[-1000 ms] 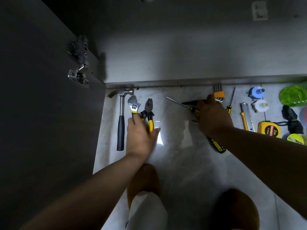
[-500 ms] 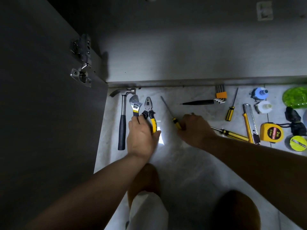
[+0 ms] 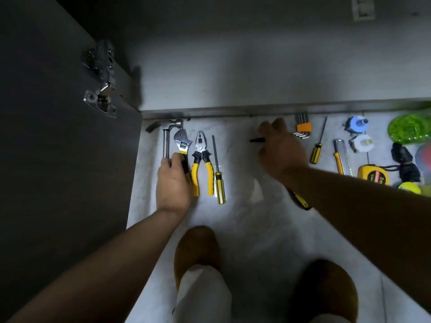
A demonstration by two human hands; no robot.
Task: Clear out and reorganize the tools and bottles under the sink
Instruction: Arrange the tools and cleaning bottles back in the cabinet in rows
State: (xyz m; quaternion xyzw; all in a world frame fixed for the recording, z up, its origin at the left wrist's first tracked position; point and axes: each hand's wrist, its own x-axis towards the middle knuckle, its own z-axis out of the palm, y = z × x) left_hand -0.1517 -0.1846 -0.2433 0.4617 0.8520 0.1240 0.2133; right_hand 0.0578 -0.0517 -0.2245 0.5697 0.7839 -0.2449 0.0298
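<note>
Grips the wrench point(image 3: 182, 145) by its black handle with the left hand point(image 3: 173, 180), fingers curled round it, just left of the pliers point(image 3: 201, 163), hammer point(image 3: 166, 136) further left. Holds a black tool point(image 3: 256, 140) in the right hand point(image 3: 282, 152) well right of the pliers, fingers curled round it. Has 1 yellow-handled screwdriver point(image 3: 218, 173) flat just right of the pliers.

Beyond the left hand point(image 3: 173, 183), the adjustable wrench point(image 3: 182, 142) and claw hammer point(image 3: 172, 125) show bright polished metal. The pliers point(image 3: 200, 145) to its right wear glossy yellow-and-black plastic grips (the screwdriver point(image 3: 220, 187) handle looks translucent yellow plastic). The black pointed tool point(image 3: 256, 140) in the right hand point(image 3: 282, 155) is matt, and the floor tile point(image 3: 238, 217) between the hands is smooth and glossy.
</note>
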